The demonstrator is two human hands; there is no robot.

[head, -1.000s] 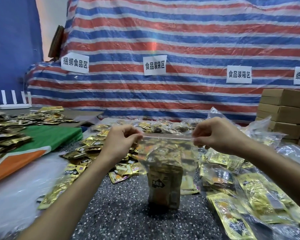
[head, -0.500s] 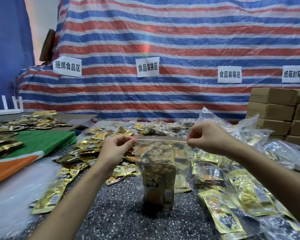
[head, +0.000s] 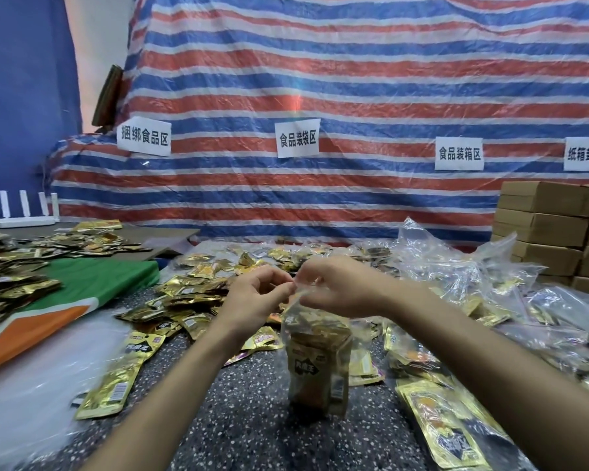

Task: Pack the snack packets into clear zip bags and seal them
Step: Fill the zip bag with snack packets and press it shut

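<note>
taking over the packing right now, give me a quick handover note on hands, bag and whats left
Left hand: pinches the top edge of the zip bag.
Right hand: pinches the same edge, close beside it.
Bag stands on the speckled table, gold packets inside.
Done: bag filled; seal unclear.
Left: confirm the seal, then bag the loose packets.

packets [head: 109, 389] gold | tarp [head: 354, 62] red-blue-white stripes | cloth [head: 92, 283] green-orange | boxes [head: 544, 212] brown

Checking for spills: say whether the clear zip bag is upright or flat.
Upright: left hand and right hand pinch the top of the clear plastic zip bag.
</note>
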